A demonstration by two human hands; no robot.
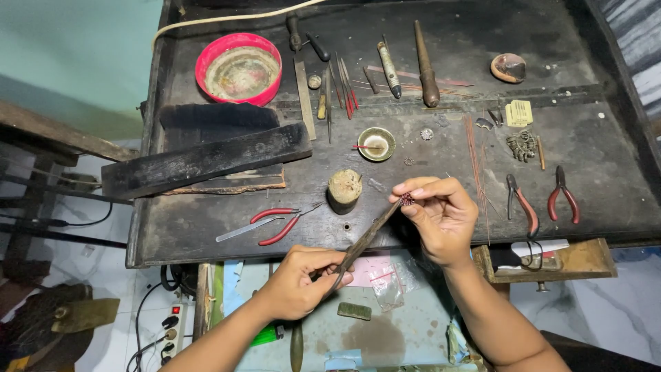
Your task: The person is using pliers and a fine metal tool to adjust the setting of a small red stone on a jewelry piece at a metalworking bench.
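You're gripping the tweezers (361, 241) in your left hand (296, 282), while your right hand (441, 213) is pinching the tiny reddish piece (407, 200); keep both steady over the bench (206, 234).

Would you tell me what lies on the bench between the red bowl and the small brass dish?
In the head view, a flat metal file lies between the red bowl and the brass dish, along with slim hand tools.

Views: only one, worn on the head.
Looks from: above, close over the dark workbench (206, 227).
Faces: down and forward, bench filling the top, floor at the bottom.
Nearness: left hand (296, 282) and right hand (441, 213) close, mid-picture.
Shared part: none.
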